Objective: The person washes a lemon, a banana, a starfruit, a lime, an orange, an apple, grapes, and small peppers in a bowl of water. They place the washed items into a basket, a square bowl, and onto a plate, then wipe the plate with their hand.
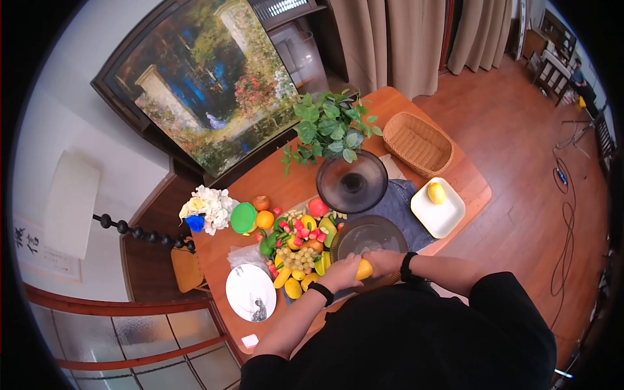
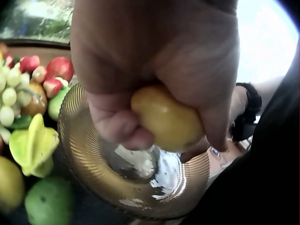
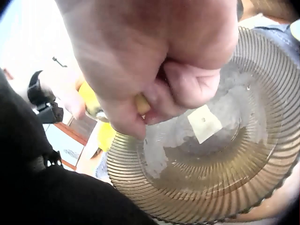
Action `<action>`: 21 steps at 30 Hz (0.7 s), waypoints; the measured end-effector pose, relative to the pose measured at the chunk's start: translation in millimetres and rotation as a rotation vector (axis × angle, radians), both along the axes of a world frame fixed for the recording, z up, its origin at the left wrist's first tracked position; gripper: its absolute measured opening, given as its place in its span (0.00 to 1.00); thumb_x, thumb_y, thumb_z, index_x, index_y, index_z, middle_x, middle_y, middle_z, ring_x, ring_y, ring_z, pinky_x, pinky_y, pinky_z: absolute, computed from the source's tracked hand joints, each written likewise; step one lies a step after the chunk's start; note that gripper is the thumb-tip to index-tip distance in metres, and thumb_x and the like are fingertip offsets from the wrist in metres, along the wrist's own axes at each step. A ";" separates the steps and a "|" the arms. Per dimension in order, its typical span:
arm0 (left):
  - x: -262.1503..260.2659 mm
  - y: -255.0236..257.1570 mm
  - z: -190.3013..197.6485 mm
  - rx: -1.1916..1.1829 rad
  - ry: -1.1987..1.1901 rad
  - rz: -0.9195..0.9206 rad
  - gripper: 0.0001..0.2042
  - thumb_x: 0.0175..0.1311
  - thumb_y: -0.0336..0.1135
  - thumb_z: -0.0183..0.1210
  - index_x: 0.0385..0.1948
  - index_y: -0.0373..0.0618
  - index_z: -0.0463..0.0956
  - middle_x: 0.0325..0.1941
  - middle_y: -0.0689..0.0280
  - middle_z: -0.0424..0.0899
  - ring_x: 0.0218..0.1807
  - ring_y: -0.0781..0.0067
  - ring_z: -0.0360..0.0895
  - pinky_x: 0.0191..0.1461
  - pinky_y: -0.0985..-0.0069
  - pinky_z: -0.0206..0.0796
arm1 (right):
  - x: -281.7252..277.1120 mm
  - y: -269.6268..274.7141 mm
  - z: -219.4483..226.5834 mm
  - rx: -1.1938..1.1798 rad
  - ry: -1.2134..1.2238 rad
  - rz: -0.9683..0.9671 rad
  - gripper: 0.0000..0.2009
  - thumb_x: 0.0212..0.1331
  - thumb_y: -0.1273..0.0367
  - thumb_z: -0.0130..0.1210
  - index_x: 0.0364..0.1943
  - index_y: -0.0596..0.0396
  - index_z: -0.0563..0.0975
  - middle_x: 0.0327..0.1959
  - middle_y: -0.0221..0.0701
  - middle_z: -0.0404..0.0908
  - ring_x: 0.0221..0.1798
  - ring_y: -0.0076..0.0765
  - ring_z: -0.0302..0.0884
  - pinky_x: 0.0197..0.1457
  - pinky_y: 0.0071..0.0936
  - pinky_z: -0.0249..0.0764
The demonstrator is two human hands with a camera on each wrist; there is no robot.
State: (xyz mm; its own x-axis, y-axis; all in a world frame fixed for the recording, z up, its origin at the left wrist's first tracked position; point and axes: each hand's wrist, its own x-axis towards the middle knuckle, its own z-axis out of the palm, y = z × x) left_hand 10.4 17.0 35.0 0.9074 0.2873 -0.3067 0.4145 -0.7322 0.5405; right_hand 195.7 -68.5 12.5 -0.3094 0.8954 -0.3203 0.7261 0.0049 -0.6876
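Note:
My left hand point(image 1: 340, 274) grips a yellow-orange oval fruit point(image 2: 166, 119) above the near side of a ribbed brown glass bowl point(image 1: 351, 237). Close beside it, my right hand point(image 1: 385, 262) has its fingers curled round a small tan thing point(image 3: 142, 104), mostly hidden in the fist; I cannot tell what it is. A shiny grey bit point(image 3: 100, 115) shows between the fruit and the right hand. Inside the bowl, wet-looking glare surrounds a flat pale square piece point(image 3: 204, 123). Left of the bowl lies a heap of fruit, including grapes point(image 1: 299, 259) and a star fruit point(image 2: 33, 145).
A dark glass bowl point(image 1: 331, 195) stands behind, near a leafy plant point(image 1: 330, 127). To the right are a wicker basket point(image 1: 419, 140) and a white tray point(image 1: 442, 221) bearing a yellow fruit point(image 1: 436, 192). On the left sit a white plate point(image 1: 244, 286) and a green lid point(image 1: 244, 218).

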 end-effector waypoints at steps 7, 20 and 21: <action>3.9 3.4 -19.9 -0.132 0.069 0.186 0.28 0.42 0.42 0.72 0.43 0.38 0.70 0.38 0.47 0.82 0.46 0.43 0.80 0.49 0.56 0.72 | -12.7 -3.9 -0.1 -0.009 -0.069 -0.201 0.17 0.48 0.67 0.62 0.44 0.54 0.75 0.38 0.46 0.84 0.43 0.53 0.83 0.47 0.45 0.77; 1.1 22.3 -14.6 -1.290 0.332 0.523 0.23 0.54 0.52 0.68 0.40 0.45 0.72 0.25 0.70 0.75 0.17 0.84 0.69 0.16 0.86 0.55 | 5.8 5.0 -20.1 0.303 -0.346 0.070 0.08 0.56 0.69 0.53 0.38 0.55 0.76 0.30 0.39 0.84 0.34 0.45 0.85 0.36 0.38 0.80; 2.3 20.4 -20.4 -1.287 0.281 0.547 0.25 0.53 0.53 0.69 0.41 0.42 0.72 0.25 0.70 0.76 0.17 0.83 0.69 0.17 0.85 0.56 | 6.0 8.1 -19.3 0.281 -0.377 0.019 0.08 0.56 0.69 0.53 0.38 0.56 0.76 0.32 0.41 0.83 0.35 0.45 0.85 0.37 0.37 0.80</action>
State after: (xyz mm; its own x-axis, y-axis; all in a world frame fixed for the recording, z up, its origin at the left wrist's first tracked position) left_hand 12.7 37.3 14.6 0.6414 -0.0367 -0.7663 0.6832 0.4817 0.5488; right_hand 201.6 -60.4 -6.7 -0.2349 0.9588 -0.1597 0.9230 0.1685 -0.3459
